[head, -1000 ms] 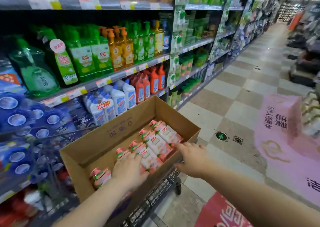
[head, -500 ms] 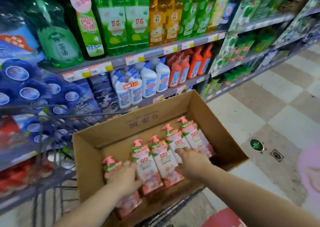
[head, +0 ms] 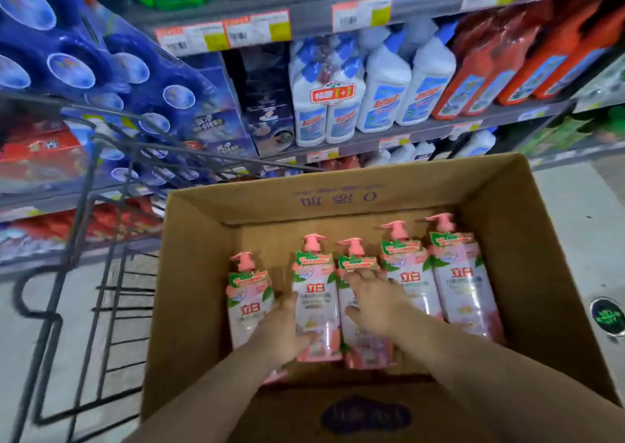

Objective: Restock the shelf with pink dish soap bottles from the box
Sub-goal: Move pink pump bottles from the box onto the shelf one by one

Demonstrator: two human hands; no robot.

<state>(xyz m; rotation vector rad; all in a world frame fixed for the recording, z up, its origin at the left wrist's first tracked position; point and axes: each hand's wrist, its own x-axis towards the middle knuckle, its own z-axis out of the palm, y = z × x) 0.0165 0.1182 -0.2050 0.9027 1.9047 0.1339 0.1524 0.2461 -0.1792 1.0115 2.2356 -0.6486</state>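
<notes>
An open cardboard box (head: 338,202) holds several pink dish soap bottles lying flat, pump heads pointing to the shelf. My left hand (head: 280,329) reaches in between the two leftmost bottles, its thumb curled over the lower front of the second bottle (head: 316,297). The leftmost bottle (head: 247,304) lies beside that hand. My right hand (head: 372,298) rests with spread fingers on top of the third bottle (head: 358,263). Two more bottles (head: 463,283) lie untouched on the right.
The box sits in a black wire cart (head: 101,273) next to the shelving. The shelf (head: 422,131) behind carries white cleaner bottles (head: 382,87), orange bottles (head: 507,63) and blue packs (head: 101,70). Tiled floor (head: 575,212) lies to the right.
My view has tilted down and closer to the box. My left hand moved from the leftmost bottle onto the second one; my right hand slid further up the third bottle.
</notes>
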